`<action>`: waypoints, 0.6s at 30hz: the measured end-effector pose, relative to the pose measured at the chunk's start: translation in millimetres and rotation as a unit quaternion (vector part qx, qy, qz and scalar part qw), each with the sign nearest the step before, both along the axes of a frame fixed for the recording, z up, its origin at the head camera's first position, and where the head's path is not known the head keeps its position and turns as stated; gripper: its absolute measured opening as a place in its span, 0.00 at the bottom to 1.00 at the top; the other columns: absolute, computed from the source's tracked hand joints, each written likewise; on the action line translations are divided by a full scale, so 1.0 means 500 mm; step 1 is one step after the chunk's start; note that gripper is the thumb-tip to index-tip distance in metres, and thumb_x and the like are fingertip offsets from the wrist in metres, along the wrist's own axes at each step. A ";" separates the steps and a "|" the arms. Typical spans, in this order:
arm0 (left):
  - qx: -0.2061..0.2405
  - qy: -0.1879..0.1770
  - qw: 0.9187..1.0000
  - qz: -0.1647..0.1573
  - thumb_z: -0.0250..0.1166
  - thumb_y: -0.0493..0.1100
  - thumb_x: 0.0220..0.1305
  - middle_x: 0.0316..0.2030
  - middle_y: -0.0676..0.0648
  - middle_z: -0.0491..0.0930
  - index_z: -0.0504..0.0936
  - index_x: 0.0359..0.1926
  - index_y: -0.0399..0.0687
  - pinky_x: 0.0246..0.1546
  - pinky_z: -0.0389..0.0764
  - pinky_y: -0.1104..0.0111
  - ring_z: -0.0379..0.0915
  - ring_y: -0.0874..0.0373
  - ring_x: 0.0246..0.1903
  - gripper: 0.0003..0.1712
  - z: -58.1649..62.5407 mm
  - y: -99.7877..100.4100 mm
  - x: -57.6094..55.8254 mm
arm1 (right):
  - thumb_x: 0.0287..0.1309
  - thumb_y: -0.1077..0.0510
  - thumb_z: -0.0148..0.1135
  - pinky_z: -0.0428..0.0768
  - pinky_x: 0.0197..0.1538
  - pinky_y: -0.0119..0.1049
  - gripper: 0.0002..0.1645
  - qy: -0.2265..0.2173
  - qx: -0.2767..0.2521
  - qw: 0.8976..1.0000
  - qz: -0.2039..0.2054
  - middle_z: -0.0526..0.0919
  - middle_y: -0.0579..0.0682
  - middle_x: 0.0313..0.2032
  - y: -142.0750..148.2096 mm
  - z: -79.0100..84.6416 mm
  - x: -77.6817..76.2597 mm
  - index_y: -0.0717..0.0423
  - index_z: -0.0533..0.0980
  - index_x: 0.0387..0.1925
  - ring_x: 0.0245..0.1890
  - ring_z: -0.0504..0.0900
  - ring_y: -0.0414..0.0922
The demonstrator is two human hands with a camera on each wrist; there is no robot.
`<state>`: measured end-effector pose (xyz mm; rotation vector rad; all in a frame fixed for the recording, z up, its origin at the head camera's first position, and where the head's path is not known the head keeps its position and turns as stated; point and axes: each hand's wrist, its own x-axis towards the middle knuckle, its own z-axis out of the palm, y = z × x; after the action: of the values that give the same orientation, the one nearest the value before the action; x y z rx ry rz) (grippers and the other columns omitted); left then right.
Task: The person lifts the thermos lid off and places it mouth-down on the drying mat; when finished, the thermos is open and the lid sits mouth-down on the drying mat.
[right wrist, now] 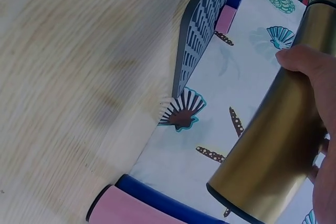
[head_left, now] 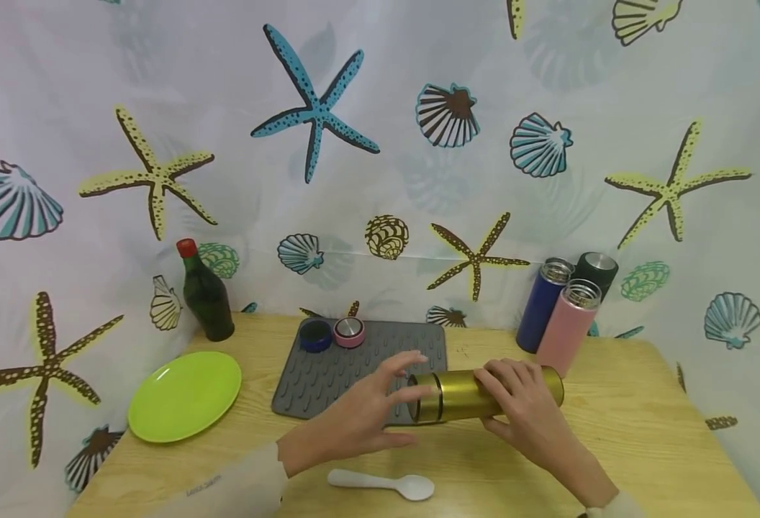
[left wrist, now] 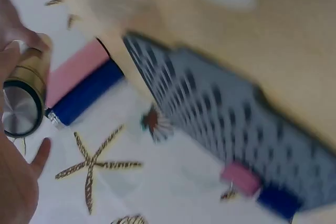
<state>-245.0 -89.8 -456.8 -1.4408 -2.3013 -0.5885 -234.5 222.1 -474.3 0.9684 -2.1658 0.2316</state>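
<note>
A gold thermos flask (head_left: 464, 396) is held sideways above the table, its lidded end towards the left. My right hand (head_left: 519, 403) grips it around the body; in the right wrist view the thumb lies along its side. Beside the lid (head_left: 427, 398), my left hand (head_left: 373, 406) has its fingers spread, thumb and fingertips apart around that end. The left wrist view shows the lid's silver top (left wrist: 21, 109) facing the left palm.
A grey drying mat (head_left: 380, 360) bears a blue lid (head_left: 315, 336) and a pink lid (head_left: 349, 332). Blue (head_left: 544, 306), pink (head_left: 568, 331) and black flasks (head_left: 596, 270) stand back right. Left are a green plate (head_left: 186, 396) and a bottle (head_left: 206, 298). A white spoon (head_left: 380, 482) lies in front.
</note>
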 end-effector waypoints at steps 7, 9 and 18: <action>-0.066 0.246 0.964 -0.072 0.83 0.38 0.54 0.71 0.44 0.62 0.73 0.71 0.66 0.68 0.76 0.56 0.63 0.45 0.74 0.46 0.005 -0.028 -0.027 | 0.24 0.56 0.93 0.76 0.51 0.55 0.57 -0.013 -0.012 1.000 0.010 0.80 0.54 0.53 0.002 0.002 0.005 0.55 0.76 0.63 0.53 0.78 0.54; -0.074 0.269 0.957 -0.081 0.82 0.37 0.55 0.71 0.45 0.65 0.74 0.70 0.65 0.70 0.73 0.56 0.64 0.46 0.73 0.44 0.006 -0.028 -0.028 | 0.24 0.56 0.93 0.76 0.51 0.55 0.58 -0.008 -0.014 1.000 0.016 0.80 0.54 0.53 0.000 0.003 0.005 0.56 0.75 0.64 0.53 0.78 0.54; 0.002 0.124 0.989 -0.076 0.81 0.39 0.57 0.66 0.43 0.72 0.75 0.69 0.52 0.55 0.83 0.72 0.81 0.52 0.58 0.40 0.007 -0.013 -0.003 | 0.23 0.57 0.93 0.76 0.52 0.54 0.58 -0.007 -0.018 0.999 0.028 0.80 0.54 0.53 -0.003 0.009 0.014 0.56 0.75 0.64 0.52 0.78 0.53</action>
<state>-246.5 -96.5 -453.2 -1.6005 -2.0108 -0.4278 -227.6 220.4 -469.7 1.0113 -2.1422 0.3043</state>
